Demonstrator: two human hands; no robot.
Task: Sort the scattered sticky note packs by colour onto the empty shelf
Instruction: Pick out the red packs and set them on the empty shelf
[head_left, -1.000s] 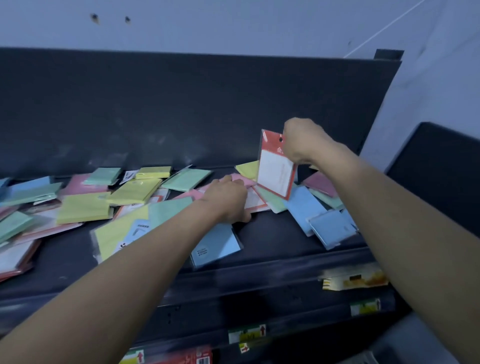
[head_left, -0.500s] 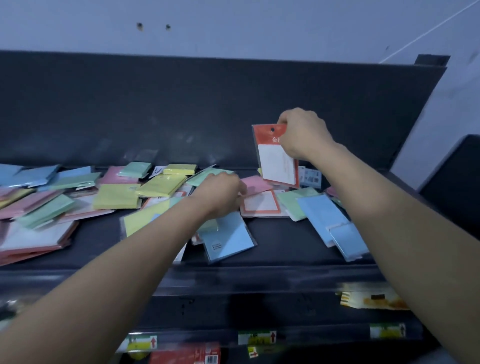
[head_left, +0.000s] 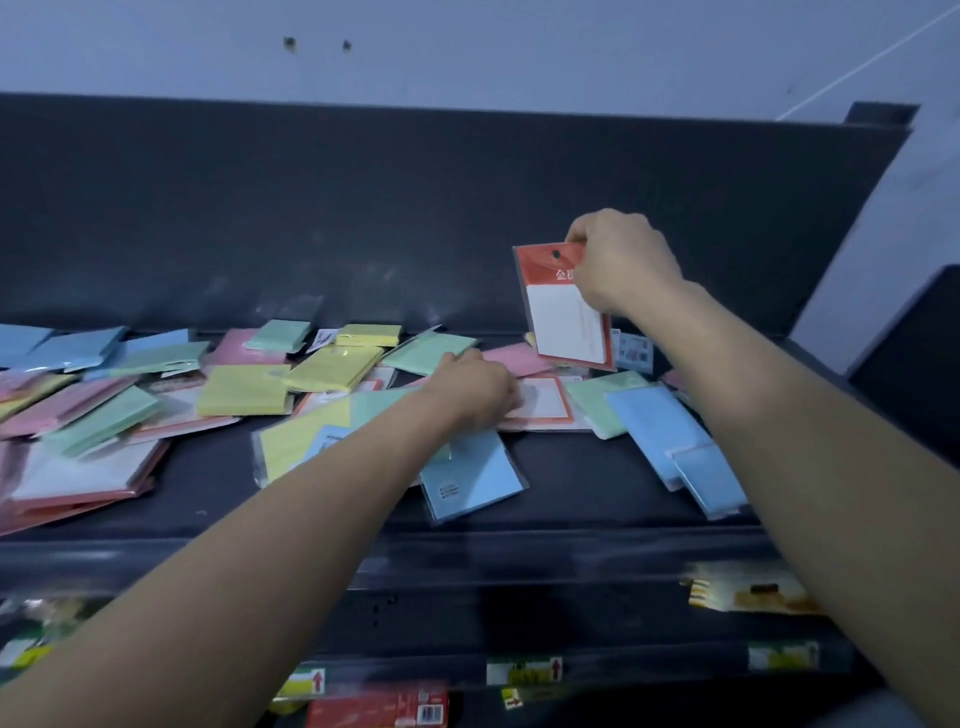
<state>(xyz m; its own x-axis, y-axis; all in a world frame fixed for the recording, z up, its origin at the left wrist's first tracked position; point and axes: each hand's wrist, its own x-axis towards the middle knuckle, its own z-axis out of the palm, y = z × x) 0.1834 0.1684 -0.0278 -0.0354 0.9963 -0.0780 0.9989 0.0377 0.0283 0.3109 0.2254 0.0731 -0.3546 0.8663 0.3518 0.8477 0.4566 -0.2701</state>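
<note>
Shelf (head_left: 571, 493) holds scattered packs (head_left: 244, 389); our right hand (head_left: 621, 260) pinches a red-topped pack (head_left: 566, 327); left hand (head_left: 475, 387) fingers we cannot tell.

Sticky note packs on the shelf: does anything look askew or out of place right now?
Yes. The packs lie jumbled across the shelf, colours mixed and overlapping at odd angles. One blue pack sits skewed near the front edge. No damage shows. The right hand holds a red-and-white pack upright.
</note>
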